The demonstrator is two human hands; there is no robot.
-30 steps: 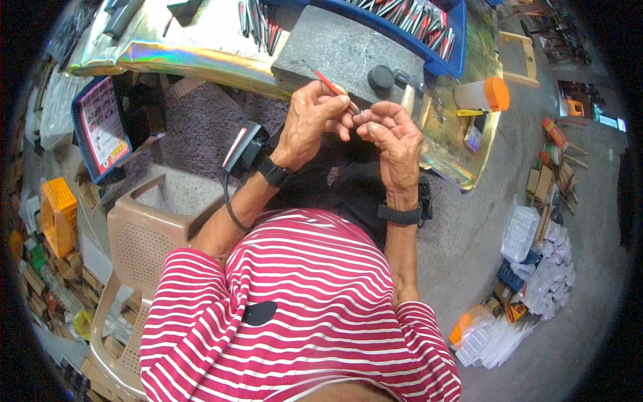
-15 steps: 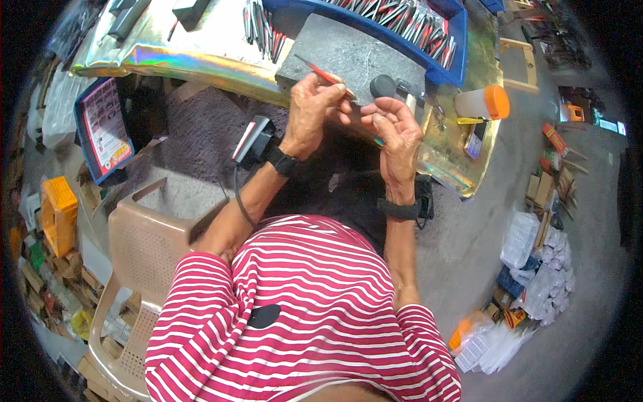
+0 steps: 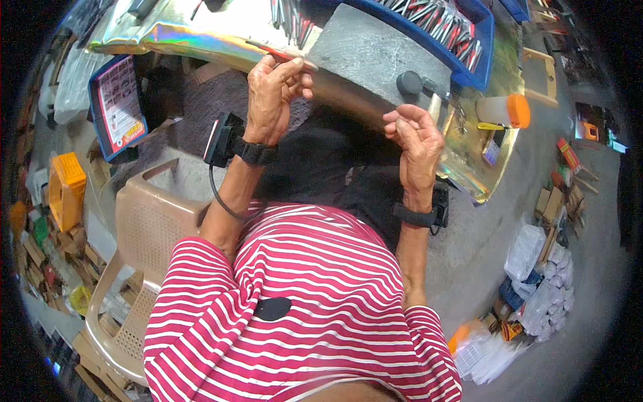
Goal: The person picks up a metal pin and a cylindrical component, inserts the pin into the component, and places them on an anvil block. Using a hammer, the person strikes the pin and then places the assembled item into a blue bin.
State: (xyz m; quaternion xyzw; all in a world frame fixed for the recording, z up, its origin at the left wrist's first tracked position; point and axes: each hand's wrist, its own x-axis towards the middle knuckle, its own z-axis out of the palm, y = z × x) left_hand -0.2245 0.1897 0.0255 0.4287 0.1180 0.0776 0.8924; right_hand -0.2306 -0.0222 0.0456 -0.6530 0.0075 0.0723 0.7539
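My left hand [image 3: 273, 94] is at the table's near edge, thumb and fingers closed on a slim red tool with a dark pointed tip [image 3: 280, 53]. The tool lies almost level, its tip toward the left. To the right, my right hand [image 3: 419, 144] has its thumb and fingertips pressed together. Anything between them is too small to make out. Just beyond that hand are a round black knob-like piece [image 3: 409, 84] at the grey stone block [image 3: 375, 47] and a pale tapered piece [image 3: 434, 107].
A blue bin [image 3: 483, 70] full of similar slim tools stands behind the block. More slim tools [image 3: 292, 25] lie left of it. A jar with an orange lid [image 3: 518, 111] is on the right. Beside me stands a beige plastic chair [image 3: 157, 221].
My hands were close together over the block's near edge and have moved apart. The left carried the red tool left and slightly away from me; the right shifted right and a little nearer.
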